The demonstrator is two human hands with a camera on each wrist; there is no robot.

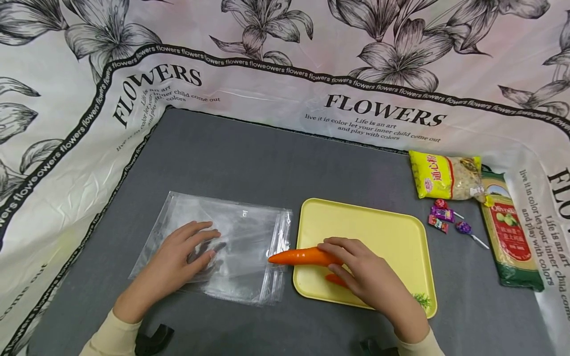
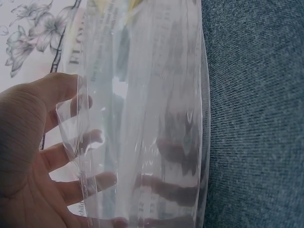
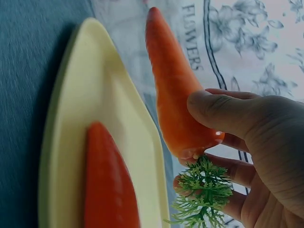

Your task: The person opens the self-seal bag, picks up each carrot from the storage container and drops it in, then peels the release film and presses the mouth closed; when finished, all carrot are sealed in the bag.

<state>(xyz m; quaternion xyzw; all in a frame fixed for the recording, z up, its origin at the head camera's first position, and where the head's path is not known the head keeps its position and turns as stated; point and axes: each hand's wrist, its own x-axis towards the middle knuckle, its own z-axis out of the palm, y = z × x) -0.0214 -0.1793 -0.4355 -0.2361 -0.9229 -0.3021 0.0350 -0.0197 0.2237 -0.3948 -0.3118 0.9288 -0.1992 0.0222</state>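
Note:
An orange carrot [image 1: 305,256] with a green leafy top [image 3: 203,190] is gripped by my right hand [image 1: 369,277], thumb on one side and fingers on the other. Its tip points left past the tray's edge. Beneath the hand, a second carrot [image 3: 109,185] lies on the yellow tray [image 1: 356,222], mostly hidden in the head view. My left hand [image 1: 180,257] is at the clear plastic bags [image 1: 240,247], which lie flat left of the tray. Its fingers are spread and slightly bent; in the left wrist view the fingertips show through the plastic. Whether they press on it is unclear.
Toward the right are a yellow food packet [image 1: 445,175], a red and green packet [image 1: 512,237] and several small candies and lollipops [image 1: 442,213]. The grey table surface [image 1: 249,148] is bordered by a flower-printed sheet [image 1: 267,84]. A black strap [image 1: 155,340] is near my left wrist.

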